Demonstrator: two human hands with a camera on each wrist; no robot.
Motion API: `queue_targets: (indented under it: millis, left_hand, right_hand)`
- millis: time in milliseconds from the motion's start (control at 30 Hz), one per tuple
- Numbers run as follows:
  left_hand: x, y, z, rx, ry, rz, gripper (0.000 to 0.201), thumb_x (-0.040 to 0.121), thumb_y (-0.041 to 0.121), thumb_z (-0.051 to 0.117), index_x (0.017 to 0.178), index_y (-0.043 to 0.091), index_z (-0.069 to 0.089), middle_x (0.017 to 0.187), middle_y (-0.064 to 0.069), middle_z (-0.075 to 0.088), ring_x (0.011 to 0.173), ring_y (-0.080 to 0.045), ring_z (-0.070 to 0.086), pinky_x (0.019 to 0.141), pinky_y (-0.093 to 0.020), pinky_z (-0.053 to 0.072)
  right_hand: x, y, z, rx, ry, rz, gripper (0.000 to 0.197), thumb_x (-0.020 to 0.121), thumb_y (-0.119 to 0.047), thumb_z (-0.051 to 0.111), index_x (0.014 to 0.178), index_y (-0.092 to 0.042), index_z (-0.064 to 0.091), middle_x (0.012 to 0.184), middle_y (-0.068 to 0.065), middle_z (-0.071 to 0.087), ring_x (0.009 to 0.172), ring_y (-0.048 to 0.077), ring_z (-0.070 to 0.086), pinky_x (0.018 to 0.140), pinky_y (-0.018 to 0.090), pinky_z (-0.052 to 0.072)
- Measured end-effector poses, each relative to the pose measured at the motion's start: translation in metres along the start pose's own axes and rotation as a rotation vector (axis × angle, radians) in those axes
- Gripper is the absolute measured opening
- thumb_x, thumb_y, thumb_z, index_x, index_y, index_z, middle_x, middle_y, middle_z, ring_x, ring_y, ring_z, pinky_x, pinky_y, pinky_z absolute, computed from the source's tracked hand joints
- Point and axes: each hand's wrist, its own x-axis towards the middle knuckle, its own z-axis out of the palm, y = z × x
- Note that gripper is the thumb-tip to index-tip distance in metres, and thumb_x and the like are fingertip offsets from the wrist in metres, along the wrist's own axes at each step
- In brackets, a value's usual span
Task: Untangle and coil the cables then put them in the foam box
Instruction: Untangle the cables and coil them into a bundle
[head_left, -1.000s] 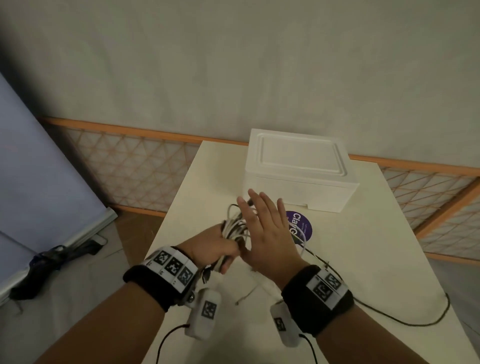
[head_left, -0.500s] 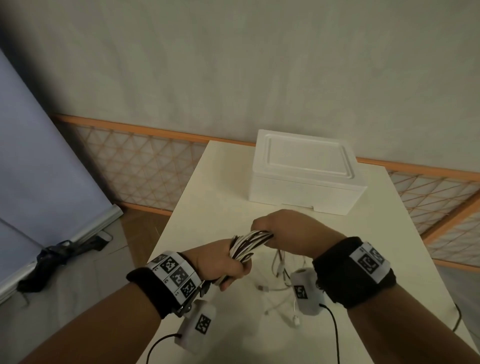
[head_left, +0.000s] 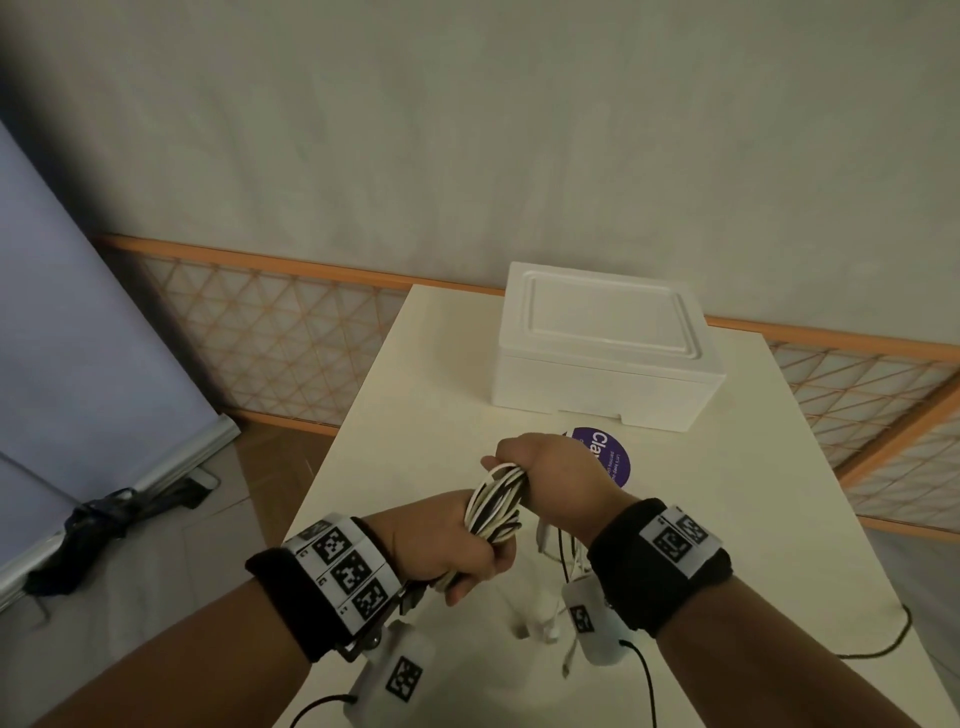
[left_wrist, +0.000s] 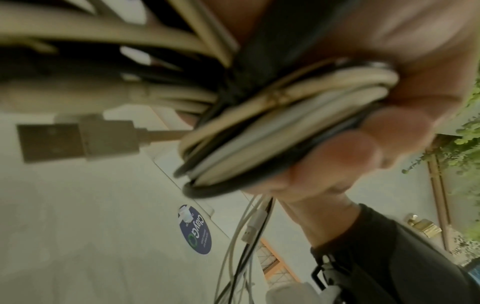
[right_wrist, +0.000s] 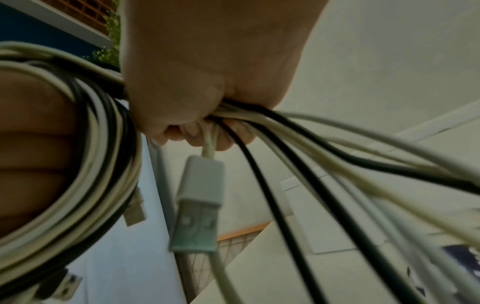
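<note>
A bundle of white and black cables (head_left: 496, 501) is held above the table between both hands. My left hand (head_left: 449, 543) grips its lower end, fingers curled round the loops (right_wrist: 85, 164). My right hand (head_left: 550, 478) grips the upper end in a fist (right_wrist: 197, 86). Loose strands with USB plugs (right_wrist: 198, 205) hang below the right hand (left_wrist: 363, 115) toward the table (head_left: 543, 613). The white foam box (head_left: 605, 345) stands with its lid on at the far side of the table, beyond both hands.
A round purple sticker (head_left: 608, 454) lies on the cream table (head_left: 415, 415) between the box and my hands. A thin black cord (head_left: 883, 642) trails over the table's right side. The table's left edge drops to the floor.
My right hand went from flat and open over the cables to a fist round the bundle. Both hands lifted the bundle a little.
</note>
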Motion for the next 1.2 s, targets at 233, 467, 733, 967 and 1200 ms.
queue_targets:
  millis: [233, 467, 733, 967, 1200]
  left_hand:
    - [0.008, -0.019, -0.011, 0.181, 0.127, -0.112, 0.015, 0.069, 0.018, 0.052, 0.076, 0.006, 0.058, 0.054, -0.015, 0.053, 0.043, -0.021, 0.050, 0.046, -0.019, 0.041]
    - [0.024, -0.020, -0.009, 0.187, 0.201, -0.109, 0.027, 0.081, 0.008, 0.053, 0.069, -0.016, 0.057, 0.042, -0.002, 0.054, 0.039, -0.013, 0.048, 0.051, -0.020, 0.043]
    - [0.026, -0.016, -0.002, 0.032, 0.153, -0.092, 0.017, 0.074, 0.019, 0.062, 0.068, 0.005, 0.056, 0.044, -0.004, 0.053, 0.040, -0.018, 0.045, 0.051, -0.024, 0.042]
    - [0.025, -0.024, 0.009, -0.132, 0.113, -0.103, 0.028, 0.066, 0.028, 0.068, 0.074, 0.004, 0.056, 0.043, -0.003, 0.053, 0.037, -0.015, 0.048, 0.046, -0.023, 0.042]
    - [0.029, -0.030, 0.010, -0.024, 0.163, -0.140, 0.022, 0.071, 0.020, 0.058, 0.079, 0.000, 0.061, 0.048, -0.007, 0.057, 0.044, -0.020, 0.049, 0.053, -0.024, 0.045]
  right_hand:
    - [-0.006, 0.003, 0.007, -0.103, -0.030, 0.015, 0.058, 0.076, -0.013, 0.059, 0.132, -0.018, 0.045, 0.115, 0.003, 0.057, 0.104, 0.022, 0.054, 0.090, 0.038, 0.045]
    - [-0.009, -0.009, 0.024, -0.188, 0.141, -0.228, 0.046, 0.073, -0.009, 0.060, 0.117, -0.019, 0.051, 0.097, 0.002, 0.061, 0.090, 0.024, 0.059, 0.087, 0.042, 0.051]
    - [-0.007, -0.004, 0.005, -0.284, -0.039, -0.163, 0.027, 0.065, -0.010, 0.070, 0.090, -0.017, 0.061, 0.054, -0.002, 0.054, 0.041, 0.020, 0.052, 0.046, 0.025, 0.041]
    - [-0.005, -0.011, -0.011, -0.205, -0.273, -0.045, 0.021, 0.084, -0.008, 0.050, 0.101, -0.017, 0.061, 0.088, 0.005, 0.064, 0.077, 0.025, 0.060, 0.069, 0.035, 0.050]
    - [-0.007, -0.012, -0.004, -0.170, -0.282, 0.021, 0.031, 0.087, -0.010, 0.047, 0.112, -0.021, 0.061, 0.097, 0.004, 0.065, 0.085, 0.024, 0.062, 0.075, 0.033, 0.050]
